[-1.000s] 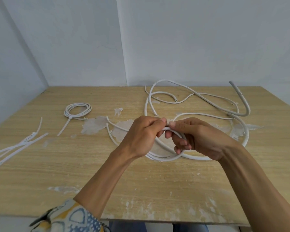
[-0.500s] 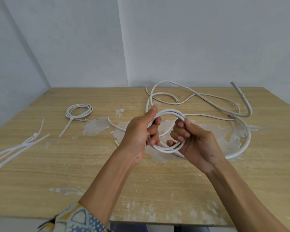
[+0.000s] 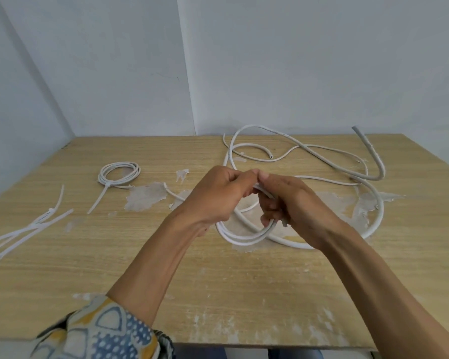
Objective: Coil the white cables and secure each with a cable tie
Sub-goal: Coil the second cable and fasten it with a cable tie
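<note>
Over the wooden surface [image 3: 218, 294], biggest stuff first:

surface: worn wood with pale scraped patches, everything else sits on it or hangs just above it.

loose cables [image 3: 322, 156]: tangle of white cable sprawled on the far right of the surface, one thicker grey-ish end curling up off the wood. Looks springy and pretty stiff, holds its own curves, so I'd guess it fights back when you wind it.

cable being coiled [image 3: 244, 238]: a couple of turns hanging just above the middle of the surface, its tail running off right toward the tangle. Light, smooth jacket, probably a bit slippery. Best held where the turns cross, pinching them all together so they don't spring open.

left hand [image 3: 218, 195]: fingers clenched on the top of the coil, thumb side pinching the turns.

right hand [image 3: 293, 203]: touching the left at the fingertips, fingers curled through and gripping the same coil.

finished coil [image 3: 119, 172]: far left of the hands, already tied, tie tail sticking out toward the near edge.

spare cable ties [image 3: 29, 229]: thin flat white strips at the left edge of the surface, well apart from the hands. Floppy, easy to grab by one end.
</note>
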